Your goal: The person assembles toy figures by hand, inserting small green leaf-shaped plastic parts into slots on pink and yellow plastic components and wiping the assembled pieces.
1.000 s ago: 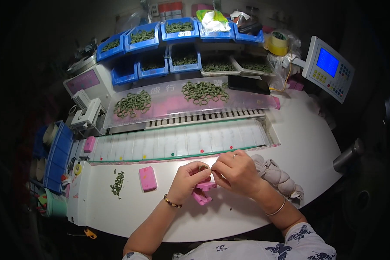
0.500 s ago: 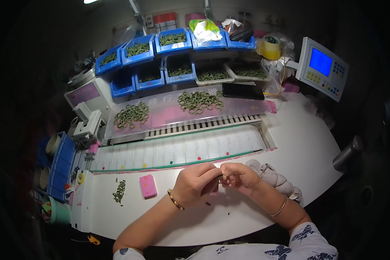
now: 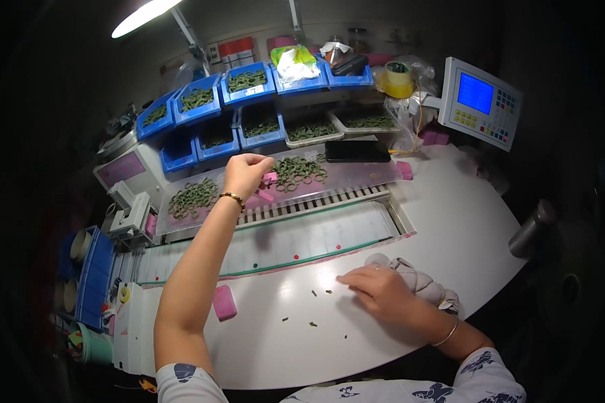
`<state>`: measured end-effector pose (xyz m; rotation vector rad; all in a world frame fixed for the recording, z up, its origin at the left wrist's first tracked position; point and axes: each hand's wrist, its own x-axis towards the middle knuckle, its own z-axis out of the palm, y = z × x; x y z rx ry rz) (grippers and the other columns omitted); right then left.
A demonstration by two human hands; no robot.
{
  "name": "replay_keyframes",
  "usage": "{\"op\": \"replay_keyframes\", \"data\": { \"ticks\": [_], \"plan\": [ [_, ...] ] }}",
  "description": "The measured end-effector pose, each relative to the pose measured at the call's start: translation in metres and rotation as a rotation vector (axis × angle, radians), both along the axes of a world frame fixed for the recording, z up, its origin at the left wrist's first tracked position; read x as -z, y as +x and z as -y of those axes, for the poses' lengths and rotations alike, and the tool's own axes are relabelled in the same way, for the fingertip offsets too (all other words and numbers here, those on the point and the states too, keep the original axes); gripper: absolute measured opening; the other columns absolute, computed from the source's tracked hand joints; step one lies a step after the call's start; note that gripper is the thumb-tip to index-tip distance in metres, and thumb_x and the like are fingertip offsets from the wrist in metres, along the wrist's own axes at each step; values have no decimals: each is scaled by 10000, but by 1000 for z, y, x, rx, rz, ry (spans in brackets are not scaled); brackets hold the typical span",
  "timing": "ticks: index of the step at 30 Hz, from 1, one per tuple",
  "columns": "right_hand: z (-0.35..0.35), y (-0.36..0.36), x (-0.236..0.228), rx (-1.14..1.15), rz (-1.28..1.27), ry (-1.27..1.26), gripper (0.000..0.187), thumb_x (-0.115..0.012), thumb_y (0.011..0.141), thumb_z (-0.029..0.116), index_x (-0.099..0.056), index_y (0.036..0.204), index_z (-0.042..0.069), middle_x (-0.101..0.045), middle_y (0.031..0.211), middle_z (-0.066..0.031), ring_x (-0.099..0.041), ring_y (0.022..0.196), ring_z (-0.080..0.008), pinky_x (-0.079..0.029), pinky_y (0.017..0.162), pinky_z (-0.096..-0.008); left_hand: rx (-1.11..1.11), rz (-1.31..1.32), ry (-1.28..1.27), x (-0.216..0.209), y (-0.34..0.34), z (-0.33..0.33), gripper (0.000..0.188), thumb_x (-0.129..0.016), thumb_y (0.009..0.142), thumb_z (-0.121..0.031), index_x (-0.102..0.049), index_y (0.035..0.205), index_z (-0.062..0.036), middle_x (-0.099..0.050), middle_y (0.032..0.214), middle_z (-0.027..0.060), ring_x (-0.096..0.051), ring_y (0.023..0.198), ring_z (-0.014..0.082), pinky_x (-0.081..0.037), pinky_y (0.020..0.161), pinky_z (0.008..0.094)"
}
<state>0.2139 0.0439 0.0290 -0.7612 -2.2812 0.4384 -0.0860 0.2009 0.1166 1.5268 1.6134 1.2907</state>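
Left hand [image 3: 247, 177]: raised over the frosted panel [image 3: 238, 205], fingers bent and closed, gripping the pink tool; whether the fingertips also pinch a ring, I cannot tell.
Pink tool [image 3: 269, 178]: juts from beneath the left hand's finger side, over the middle of the frosted panel; smooth, plastic-looking, two prong-like pieces showing.
Right heap of rings [image 3: 301, 176]: on the frosted panel, just beside the left fingertips; small rough green hoops, heaped loosely.
Left heap of rings [image 3: 193, 199]: toward the frosted panel's left end, past the left wrist; same knobbly green hoops.
Right hand [image 3: 381, 293]: on the person's side of the frosted panel, low at the table, fingers stretched out loosely; nothing visible in them.
Cloth [image 3: 427, 285]: below the frosted panel's right end, beside the right hand; grey, soft, bunched into folds.
Pink block [image 3: 224, 303]: below the frosted panel's left half; rectangular, rounded corners.
Green scraps [image 3: 313, 324]: below the frosted panel, scattered; tiny, irregular.
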Motion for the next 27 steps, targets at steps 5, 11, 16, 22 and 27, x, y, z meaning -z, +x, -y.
{"op": "replay_keyframes", "data": {
  "ticks": [5,11,16,22,27],
  "plan": [
    [-10,47,-15,203,58,129,434,-701,779,47,-624,1206,31,-647,1126,-149,-616,1002,-332,-495,876,-372,-22,355,42,9,-11,31,289,-688,881,-294,-689,898,-6,-672,781,68,-611,566,132,-491,509,245],
    [-7,71,-10,150,375,-219,613,-703,809,104,-482,1377,47,-541,1280,-176,-535,1157,-318,-448,945,-398,155,788,-211,45,3,97,382,-602,921,-389,-615,1007,-17,-630,868,66,-545,657,88,-458,466,244],
    [-9,59,-24,23,459,-15,619,-691,763,56,-501,1351,33,-582,1236,-189,-612,1016,-341,-489,872,-408,304,904,-361,81,42,138,537,-374,1028,-456,-576,1157,24,-595,819,76,-521,604,122,-429,452,238],
    [-7,16,-91,290,-58,519,490,-650,737,12,-596,1224,-19,-637,1177,-221,-660,840,-348,-523,702,-388,165,1071,-446,95,77,166,535,-320,1038,-477,-499,1248,-18,-577,816,69,-577,636,175,-446,449,278],
    [27,-18,-39,-1,363,569,502,-615,722,34,-602,1223,14,-629,1238,-177,-653,731,-218,-531,654,-330,336,872,-135,90,100,174,482,-323,1054,-415,-493,1291,-31,-590,928,47,-582,805,136,-496,706,254]
  ]
}}
